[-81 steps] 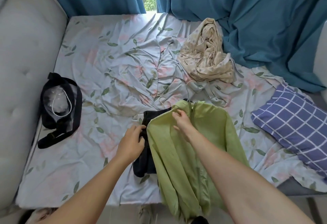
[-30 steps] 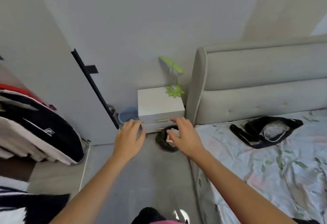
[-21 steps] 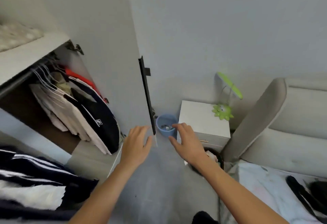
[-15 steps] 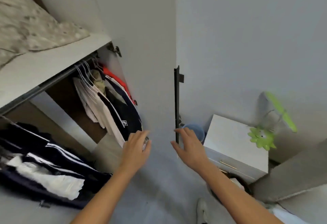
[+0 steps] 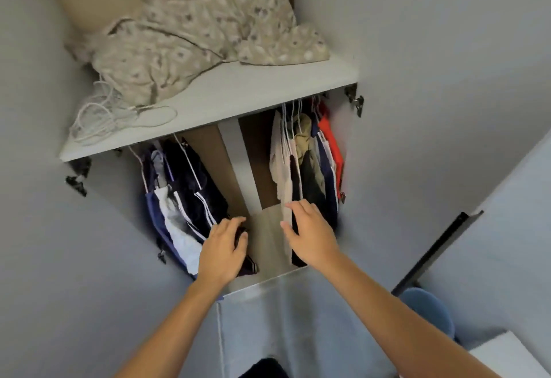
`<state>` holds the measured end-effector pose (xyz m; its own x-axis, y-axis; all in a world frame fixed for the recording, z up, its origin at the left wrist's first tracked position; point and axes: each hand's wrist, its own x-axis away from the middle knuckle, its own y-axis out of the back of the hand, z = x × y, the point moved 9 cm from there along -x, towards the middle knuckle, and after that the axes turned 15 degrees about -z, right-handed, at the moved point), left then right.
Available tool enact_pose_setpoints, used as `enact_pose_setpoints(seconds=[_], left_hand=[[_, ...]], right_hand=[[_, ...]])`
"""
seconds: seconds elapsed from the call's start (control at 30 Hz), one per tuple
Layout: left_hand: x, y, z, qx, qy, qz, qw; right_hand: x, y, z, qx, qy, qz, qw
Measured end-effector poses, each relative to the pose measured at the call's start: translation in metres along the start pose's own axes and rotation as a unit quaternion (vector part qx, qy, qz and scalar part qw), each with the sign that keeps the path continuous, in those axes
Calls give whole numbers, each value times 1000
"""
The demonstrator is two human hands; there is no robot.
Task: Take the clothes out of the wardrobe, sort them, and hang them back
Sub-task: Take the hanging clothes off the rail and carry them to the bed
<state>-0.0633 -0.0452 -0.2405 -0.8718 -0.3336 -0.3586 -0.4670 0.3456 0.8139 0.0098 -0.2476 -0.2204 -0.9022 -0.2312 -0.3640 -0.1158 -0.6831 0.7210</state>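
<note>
Both hands empty, fingers loose: left hand [image 5: 223,251] at dark striped clothes [image 5: 182,195], right hand [image 5: 310,236] at hanging clothes [image 5: 307,166] in wardrobe [image 5: 244,163]. Floral bedding [image 5: 193,28] and cord [image 5: 101,118] on top shelf [image 5: 238,94]. Hanger rail hidden.

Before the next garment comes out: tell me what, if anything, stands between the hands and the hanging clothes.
Nothing visible. The wardrobe doors are open; the left hand is at the dark striped clothes, the right hand at the right-side garments.
</note>
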Motion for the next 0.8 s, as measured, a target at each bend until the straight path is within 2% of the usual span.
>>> enact_pose_setpoints(seconds=[0.2,0.37,0.53,0.8], left_hand=[[-58,-6,57,13,104,-42,994],[-124,-31,102,63,198,-66,976],[-172,-43,139,30,238,-59,969],[-186,-87,193,51,334,-18,941]], right_hand=[[-74,-57,3,9,25,27,999],[-139,-97,-20,36,3,36,999],[-188,-129,-53,88,-43,38,994],[-214,-167,-100,123,-99,86,984]])
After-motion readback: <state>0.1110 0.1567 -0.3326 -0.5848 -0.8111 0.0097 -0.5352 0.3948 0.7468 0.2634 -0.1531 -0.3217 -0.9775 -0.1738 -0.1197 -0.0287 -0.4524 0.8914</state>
